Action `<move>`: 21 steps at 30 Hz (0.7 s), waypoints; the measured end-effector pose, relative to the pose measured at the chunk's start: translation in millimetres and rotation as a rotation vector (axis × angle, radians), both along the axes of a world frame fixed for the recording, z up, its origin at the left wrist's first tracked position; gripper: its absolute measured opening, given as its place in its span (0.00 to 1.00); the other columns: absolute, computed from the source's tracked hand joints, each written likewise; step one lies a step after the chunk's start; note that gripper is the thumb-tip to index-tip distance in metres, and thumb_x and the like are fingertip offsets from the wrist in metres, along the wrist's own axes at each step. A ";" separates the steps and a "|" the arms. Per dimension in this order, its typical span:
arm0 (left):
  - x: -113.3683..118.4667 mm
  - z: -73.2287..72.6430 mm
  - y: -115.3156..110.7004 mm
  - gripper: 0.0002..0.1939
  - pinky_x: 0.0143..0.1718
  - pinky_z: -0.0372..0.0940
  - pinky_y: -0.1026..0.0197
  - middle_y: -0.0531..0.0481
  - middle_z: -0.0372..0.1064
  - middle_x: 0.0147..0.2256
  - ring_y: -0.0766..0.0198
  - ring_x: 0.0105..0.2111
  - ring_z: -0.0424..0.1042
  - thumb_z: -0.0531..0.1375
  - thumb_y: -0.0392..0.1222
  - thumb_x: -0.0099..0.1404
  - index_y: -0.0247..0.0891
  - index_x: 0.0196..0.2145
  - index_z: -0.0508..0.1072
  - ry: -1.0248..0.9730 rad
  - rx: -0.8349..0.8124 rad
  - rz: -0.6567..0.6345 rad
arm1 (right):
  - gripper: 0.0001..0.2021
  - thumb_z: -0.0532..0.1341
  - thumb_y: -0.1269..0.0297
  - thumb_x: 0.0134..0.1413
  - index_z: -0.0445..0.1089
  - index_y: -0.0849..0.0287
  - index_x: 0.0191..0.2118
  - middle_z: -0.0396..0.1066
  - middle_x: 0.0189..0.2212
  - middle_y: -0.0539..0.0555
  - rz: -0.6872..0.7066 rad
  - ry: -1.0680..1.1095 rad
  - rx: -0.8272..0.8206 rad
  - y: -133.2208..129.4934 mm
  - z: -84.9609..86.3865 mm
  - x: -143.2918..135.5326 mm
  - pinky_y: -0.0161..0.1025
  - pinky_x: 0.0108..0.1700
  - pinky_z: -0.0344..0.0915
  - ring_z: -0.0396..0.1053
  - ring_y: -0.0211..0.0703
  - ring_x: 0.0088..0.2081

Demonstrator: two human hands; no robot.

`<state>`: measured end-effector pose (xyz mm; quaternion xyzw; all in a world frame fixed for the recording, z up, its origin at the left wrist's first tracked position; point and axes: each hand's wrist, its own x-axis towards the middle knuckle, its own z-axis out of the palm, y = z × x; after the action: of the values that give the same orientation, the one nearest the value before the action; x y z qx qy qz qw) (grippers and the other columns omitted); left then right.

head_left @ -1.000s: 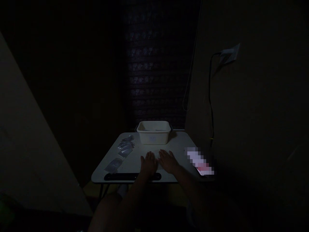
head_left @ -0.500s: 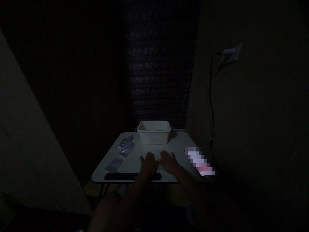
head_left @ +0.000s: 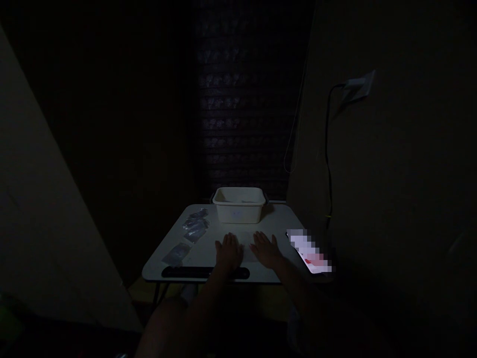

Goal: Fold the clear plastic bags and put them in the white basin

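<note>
Both hands lie palm down on a clear plastic bag [head_left: 247,244] that is flat on the pale folding table [head_left: 208,253]. My left hand [head_left: 228,252] presses the left side of the bag, fingers stretched forward. On the bag's right side rests my right hand [head_left: 266,249], open, with its fingers extended. A strip of the bag shows between the two hands; its outer parts are covered and the dim light blurs its edges. More clear plastic bags [head_left: 196,227] lie to the left, and a single bag [head_left: 176,254] sits nearer the front.
At the back of the table stands a white plastic basin [head_left: 238,211] with something pale inside. A lit phone [head_left: 309,253] lies at the right edge. A dark slot [head_left: 186,272] runs along the front edge. A black cable [head_left: 328,164] hangs on the right wall.
My right hand has slid to the right, away from my left hand, widening the gap over the bag. My left hand stays in nearly the same place.
</note>
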<state>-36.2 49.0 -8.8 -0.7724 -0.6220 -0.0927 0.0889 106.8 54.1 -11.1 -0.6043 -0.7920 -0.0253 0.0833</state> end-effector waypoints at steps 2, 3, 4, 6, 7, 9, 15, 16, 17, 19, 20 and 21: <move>2.1 -1.7 0.9 0.25 0.44 0.41 0.46 0.40 0.44 0.50 0.56 0.49 0.41 0.34 0.45 0.57 0.29 0.48 0.50 0.011 0.033 -0.064 | 0.26 0.31 0.54 0.48 0.43 0.61 0.51 0.41 0.52 0.56 0.013 0.003 0.003 0.8 -0.2 -4.7 0.53 0.47 0.29 0.35 0.43 0.52; 3.2 -2.9 1.1 0.25 0.44 0.41 0.46 0.40 0.44 0.50 0.57 0.49 0.42 0.34 0.45 0.57 0.29 0.48 0.50 0.016 0.042 -0.094 | 0.26 0.31 0.54 0.48 0.43 0.61 0.51 0.41 0.52 0.56 0.020 0.007 0.004 1.0 -0.5 -7.1 0.53 0.47 0.29 0.35 0.43 0.52; 4.2 -4.3 1.2 0.24 0.44 0.41 0.47 0.41 0.45 0.50 0.57 0.49 0.42 0.34 0.45 0.57 0.30 0.48 0.50 0.020 0.043 -0.117 | 0.26 0.32 0.54 0.48 0.43 0.61 0.51 0.41 0.52 0.55 0.025 0.009 0.002 1.0 -1.1 -9.2 0.53 0.47 0.29 0.35 0.43 0.52; 5.6 -6.7 1.0 0.24 0.44 0.42 0.47 0.42 0.46 0.50 0.57 0.49 0.43 0.33 0.45 0.57 0.31 0.48 0.51 0.023 0.027 -0.139 | 0.25 0.32 0.54 0.48 0.42 0.61 0.51 0.41 0.52 0.55 0.037 0.012 -0.010 0.4 -2.2 -12.0 0.53 0.47 0.29 0.35 0.43 0.52; 5.8 -7.4 0.6 0.24 0.43 0.42 0.47 0.42 0.46 0.50 0.57 0.49 0.43 0.33 0.45 0.57 0.31 0.48 0.51 0.024 0.016 -0.141 | 0.25 0.32 0.55 0.48 0.42 0.61 0.51 0.41 0.52 0.55 0.042 0.011 -0.016 -0.2 -2.6 -12.3 0.53 0.47 0.30 0.35 0.43 0.52; 5.2 -7.6 -0.3 0.24 0.43 0.42 0.46 0.42 0.45 0.50 0.57 0.49 0.43 0.33 0.46 0.57 0.32 0.48 0.51 0.028 0.001 -0.136 | 0.25 0.32 0.55 0.48 0.43 0.61 0.51 0.40 0.52 0.55 0.054 0.010 -0.022 -1.7 -2.7 -11.0 0.53 0.47 0.31 0.35 0.43 0.52; -2.0 -1.4 -3.6 0.26 0.43 0.40 0.44 0.41 0.43 0.50 0.55 0.50 0.41 0.34 0.48 0.56 0.31 0.48 0.50 0.040 -0.034 -0.056 | 0.26 0.32 0.54 0.48 0.43 0.61 0.51 0.41 0.52 0.55 0.018 0.001 0.002 -5.9 -0.2 -0.2 0.53 0.47 0.30 0.36 0.43 0.52; -3.6 -0.4 -4.0 0.26 0.43 0.40 0.43 0.41 0.43 0.51 0.55 0.50 0.41 0.34 0.48 0.56 0.31 0.48 0.50 0.043 -0.043 -0.034 | 0.26 0.32 0.54 0.48 0.43 0.61 0.51 0.41 0.52 0.55 0.005 -0.003 0.001 -6.2 0.0 1.5 0.53 0.47 0.30 0.36 0.43 0.52; -5.0 0.5 -4.3 0.26 0.42 0.40 0.43 0.41 0.42 0.51 0.54 0.50 0.41 0.34 0.48 0.57 0.31 0.48 0.50 0.045 -0.050 -0.013 | 0.26 0.32 0.54 0.48 0.43 0.61 0.51 0.41 0.52 0.55 -0.004 -0.008 0.000 -6.3 0.1 3.0 0.54 0.47 0.30 0.36 0.44 0.52; -7.5 2.1 -4.6 0.26 0.42 0.40 0.42 0.40 0.43 0.50 0.53 0.49 0.41 0.34 0.47 0.57 0.30 0.48 0.50 0.047 -0.045 0.030 | 0.26 0.32 0.54 0.48 0.44 0.61 0.51 0.41 0.51 0.56 -0.016 -0.016 0.002 -6.2 0.1 5.4 0.54 0.47 0.30 0.36 0.44 0.52; -8.2 2.9 -4.6 0.26 0.42 0.40 0.42 0.39 0.43 0.50 0.53 0.49 0.42 0.34 0.47 0.57 0.30 0.48 0.50 0.047 -0.038 0.053 | 0.26 0.32 0.54 0.48 0.44 0.62 0.51 0.42 0.51 0.56 -0.021 -0.018 0.009 -6.1 0.3 6.1 0.54 0.46 0.30 0.36 0.44 0.52; -8.6 3.7 -4.6 0.26 0.42 0.40 0.42 0.38 0.43 0.50 0.53 0.49 0.42 0.34 0.47 0.57 0.29 0.48 0.51 0.044 -0.030 0.071 | 0.26 0.32 0.54 0.48 0.44 0.62 0.50 0.42 0.51 0.56 -0.023 -0.017 0.020 -5.9 0.6 6.3 0.54 0.46 0.29 0.36 0.44 0.52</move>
<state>-44.8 44.4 -5.1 -0.7530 -0.6482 -0.0629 0.0942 113.1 48.2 -10.5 -0.6122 -0.7854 -0.0396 0.0823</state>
